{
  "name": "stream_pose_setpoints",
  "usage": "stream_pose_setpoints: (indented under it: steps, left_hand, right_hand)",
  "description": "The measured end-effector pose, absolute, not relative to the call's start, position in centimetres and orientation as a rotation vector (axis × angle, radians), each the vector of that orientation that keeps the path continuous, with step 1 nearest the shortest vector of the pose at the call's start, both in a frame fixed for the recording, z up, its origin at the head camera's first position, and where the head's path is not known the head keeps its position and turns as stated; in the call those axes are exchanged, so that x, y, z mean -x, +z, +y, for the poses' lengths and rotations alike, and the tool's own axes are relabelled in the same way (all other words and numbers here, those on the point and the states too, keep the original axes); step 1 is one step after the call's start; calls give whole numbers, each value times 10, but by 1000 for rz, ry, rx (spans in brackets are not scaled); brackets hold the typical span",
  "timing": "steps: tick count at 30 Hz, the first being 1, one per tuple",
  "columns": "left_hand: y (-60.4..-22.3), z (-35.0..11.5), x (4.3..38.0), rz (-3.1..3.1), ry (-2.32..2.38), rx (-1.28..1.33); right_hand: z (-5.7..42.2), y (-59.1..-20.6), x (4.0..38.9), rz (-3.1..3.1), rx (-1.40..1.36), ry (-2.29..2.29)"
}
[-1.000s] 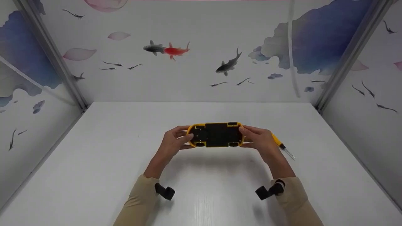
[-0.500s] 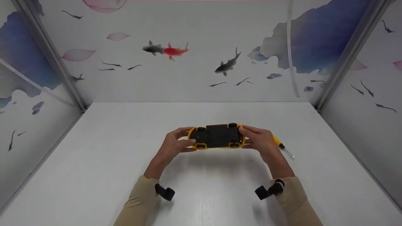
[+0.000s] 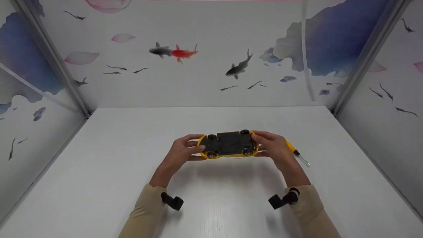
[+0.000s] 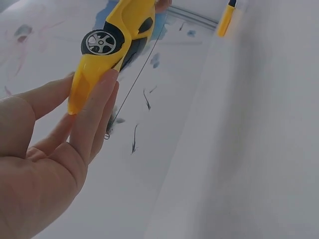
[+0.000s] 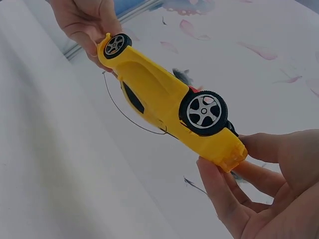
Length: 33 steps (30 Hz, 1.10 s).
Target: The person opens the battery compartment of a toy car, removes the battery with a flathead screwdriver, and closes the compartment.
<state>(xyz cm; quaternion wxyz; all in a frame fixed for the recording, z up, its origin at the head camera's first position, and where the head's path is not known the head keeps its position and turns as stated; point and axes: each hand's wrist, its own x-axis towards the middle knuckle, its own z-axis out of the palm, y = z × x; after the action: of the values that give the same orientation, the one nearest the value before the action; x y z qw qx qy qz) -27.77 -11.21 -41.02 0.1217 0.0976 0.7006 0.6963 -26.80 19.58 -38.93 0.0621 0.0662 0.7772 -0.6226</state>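
Left hand (image 3: 186, 148) and right hand (image 3: 272, 145) are each pinching one end of yellow plastic toy car (image 5: 162, 94); car is hanging above smooth white tabletop (image 3: 125, 165), flat black underside (image 3: 231, 142) facing head view. Likely risk: both hands are gripping only smooth, tapering ends — one loosening could be sending car tumbling. Thin dark wire (image 5: 116, 106) could be snagging on finger. Right-wrist view is showing wire bowing outward, plus dark side window (image 5: 132, 97); head view is missing window, but revealing underside and yellow-handled metal-shafted screwdriver (image 3: 297, 153) lying beside right hand.
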Motion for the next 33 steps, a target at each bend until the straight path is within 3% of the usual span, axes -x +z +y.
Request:
stream_pose_setpoints:
  steps: [18,33]
  left_hand:
    - [-418,-114,280,2055,2064,-168]
    - [-419,-118,282,2121,1951,-251]
  right_hand:
    - [187,-391,269,2337,-41,-1662]
    - [188,-391,265,2303,131,-1529]
